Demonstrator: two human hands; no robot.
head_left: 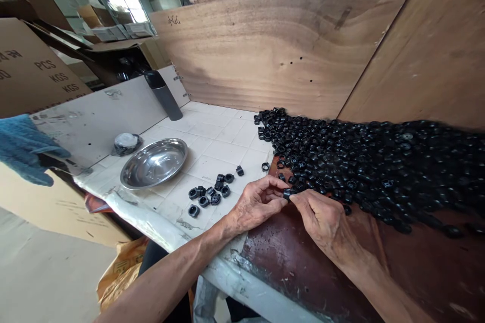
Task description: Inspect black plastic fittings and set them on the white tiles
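Note:
A small black plastic ring-shaped part point(287, 193) is pinched between my two hands at the near edge of a big heap of like parts point(341, 156). My left hand point(259, 202) grips it from the left with thumb and fingertips. From the other side, my right hand point(320, 214) has its fingertips closed on the same part. Its inner details are partly hidden by the fingers. A little group of black parts point(215, 199) lies left of my left hand on the white tiled surface.
A shallow steel bowl point(154, 164) stands at left, beside a roll of tape point(127, 143). Behind it are a dark flask point(163, 96) and a low white board point(102, 116). A blue towel point(26, 146) hangs over that board. A wooden panel point(265, 50) closes off the back.

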